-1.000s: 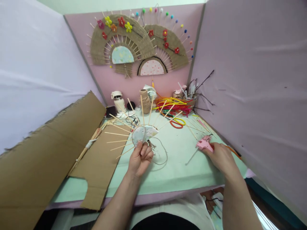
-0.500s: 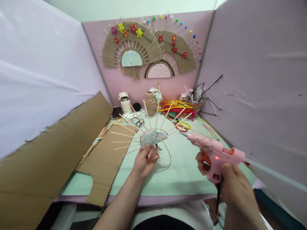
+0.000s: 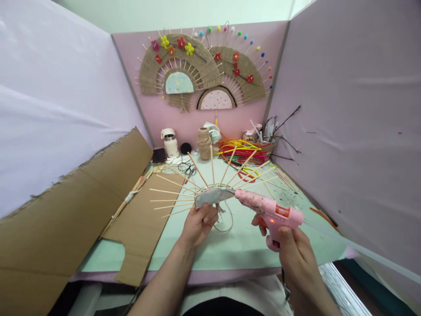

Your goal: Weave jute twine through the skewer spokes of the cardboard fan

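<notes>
Left hand [image 3: 200, 223]: here, pinching the pale half-round fan base [image 3: 212, 196] — thin wooden sticks [image 3: 212, 166] splayed
Right hand [image 3: 294, 245]: gripping the pink plastic glue gun [image 3: 258, 203], red light [image 3: 272, 220] glowing
Grey metal nozzle [image 3: 232, 192]: right at the base's end — contact unclear
Fan base: up above the pale green tabletop [image 3: 246, 245]

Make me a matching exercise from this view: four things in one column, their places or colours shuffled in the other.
Things:
1. Glue gun
2. Fan frame
3. Twine
4. Bottle

Places or colours:
A. Brown, standing at the back
B. In the left hand
C. Cream-white, standing at the back
D. In the right hand

Pairs: 1-D, 2-B, 3-A, 4-C
</notes>
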Demonstrator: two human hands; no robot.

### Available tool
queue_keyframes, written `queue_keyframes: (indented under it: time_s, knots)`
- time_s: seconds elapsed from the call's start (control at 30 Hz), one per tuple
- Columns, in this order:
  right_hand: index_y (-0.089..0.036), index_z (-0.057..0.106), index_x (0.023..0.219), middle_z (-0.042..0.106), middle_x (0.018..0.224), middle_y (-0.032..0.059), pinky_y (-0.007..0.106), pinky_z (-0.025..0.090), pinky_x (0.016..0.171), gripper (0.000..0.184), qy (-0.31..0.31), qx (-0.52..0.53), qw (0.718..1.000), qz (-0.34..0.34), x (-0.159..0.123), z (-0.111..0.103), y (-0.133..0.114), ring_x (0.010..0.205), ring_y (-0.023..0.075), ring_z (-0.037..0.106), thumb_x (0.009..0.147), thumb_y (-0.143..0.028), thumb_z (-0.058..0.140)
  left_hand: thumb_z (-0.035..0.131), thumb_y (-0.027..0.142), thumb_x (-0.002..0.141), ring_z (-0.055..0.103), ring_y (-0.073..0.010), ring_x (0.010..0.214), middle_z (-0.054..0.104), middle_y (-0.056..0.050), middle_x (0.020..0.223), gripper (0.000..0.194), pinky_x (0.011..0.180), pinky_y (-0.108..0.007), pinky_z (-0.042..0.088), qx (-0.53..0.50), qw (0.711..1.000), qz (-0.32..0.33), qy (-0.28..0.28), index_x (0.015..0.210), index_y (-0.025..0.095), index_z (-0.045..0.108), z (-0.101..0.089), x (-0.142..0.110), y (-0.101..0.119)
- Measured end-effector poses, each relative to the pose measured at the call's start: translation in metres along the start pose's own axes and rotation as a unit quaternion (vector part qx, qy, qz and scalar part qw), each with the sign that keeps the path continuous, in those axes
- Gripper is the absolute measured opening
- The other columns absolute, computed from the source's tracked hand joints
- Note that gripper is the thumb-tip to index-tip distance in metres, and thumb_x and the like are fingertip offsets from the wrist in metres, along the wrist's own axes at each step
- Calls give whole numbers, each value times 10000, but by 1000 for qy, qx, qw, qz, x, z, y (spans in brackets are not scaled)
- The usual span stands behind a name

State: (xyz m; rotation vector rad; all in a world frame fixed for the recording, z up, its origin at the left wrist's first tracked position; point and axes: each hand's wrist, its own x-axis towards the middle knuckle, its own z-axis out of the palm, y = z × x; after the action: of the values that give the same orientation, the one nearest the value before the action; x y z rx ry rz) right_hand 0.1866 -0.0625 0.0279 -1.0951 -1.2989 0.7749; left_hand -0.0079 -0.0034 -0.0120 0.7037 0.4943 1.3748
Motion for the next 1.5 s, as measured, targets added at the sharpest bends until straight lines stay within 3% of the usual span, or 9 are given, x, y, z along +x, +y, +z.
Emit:
queue_keyframes:
  time_s: [0.27,0.47,0.63,0.87,1.2,1.5]
  knots:
    - [-182,708,921,619,710,37,245,369,456,454,-23,4,1000,-12,1,-4,12,508,118,417,933,-540,428,832,392,699,195,-52,473,266,95,481,463,479,-215,197,3,1000,2,0,625,169,434,1,0,-1]
    - [-188,705,861,573,665,21,250,358,466,462,-10,-10,1000,-15,0,-3,8,506,121,405,937,-542,418,834,398,694,216,-52,474,270,92,484,483,486,-217,219,10,1000,0,7,614,170,416,3,-1,-1]
    - [-189,697,829,594,674,26,251,342,464,468,8,-13,1000,-4,-2,2,0,513,124,404,933,-552,420,837,395,692,211,-52,474,266,93,486,482,481,-216,209,10,1000,-3,9,622,170,416,3,-1,-1]
    - [-177,695,859,646,746,47,245,343,439,444,-10,-7,1000,-16,1,-1,8,498,115,416,941,-518,422,835,408,693,204,-48,474,273,94,490,456,481,-211,211,17,1000,-5,9,651,164,451,1,0,-2]
    - [-176,675,783,520,623,8,239,311,428,489,-5,3,1000,7,1,0,6,484,110,377,922,-569,419,830,407,699,201,-50,477,269,91,495,476,481,-216,210,18,1000,-4,9,626,166,425,0,0,-3]
    - [-180,661,783,517,633,10,236,320,429,462,-9,-6,1000,-1,1,-2,8,483,110,377,942,-530,405,833,396,696,196,-50,475,265,93,497,479,473,-209,211,18,1000,-5,11,623,169,418,1,0,-2]
